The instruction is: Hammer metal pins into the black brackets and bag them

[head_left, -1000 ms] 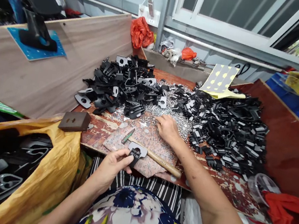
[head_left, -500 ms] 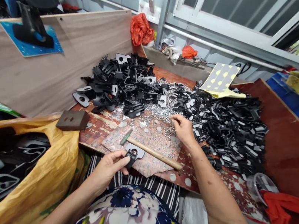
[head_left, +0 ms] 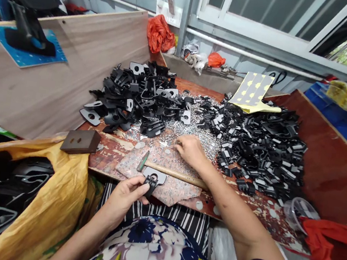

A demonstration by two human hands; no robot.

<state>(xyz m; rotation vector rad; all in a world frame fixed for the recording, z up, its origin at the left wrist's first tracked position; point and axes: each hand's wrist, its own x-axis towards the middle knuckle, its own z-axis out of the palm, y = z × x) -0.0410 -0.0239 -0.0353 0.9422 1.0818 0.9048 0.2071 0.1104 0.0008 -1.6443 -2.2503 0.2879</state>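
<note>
In the head view, the right hand [head_left: 191,150] had been shifted towards 9 o'clock along the metal pins [head_left: 207,142] within the last half second, suggesting one was being sought, though whether its fingers were closed on any could not be told. The black clip [head_left: 151,183] was grasped by the fingers of the left hand [head_left: 128,191] over the stone slab's [head_left: 172,194] near edge. Between the hands the hammer [head_left: 180,175] was laid in the way, with black parts [head_left: 139,99] heaped at 11 o'clock and smaller clips [head_left: 262,147] at 2.
</note>
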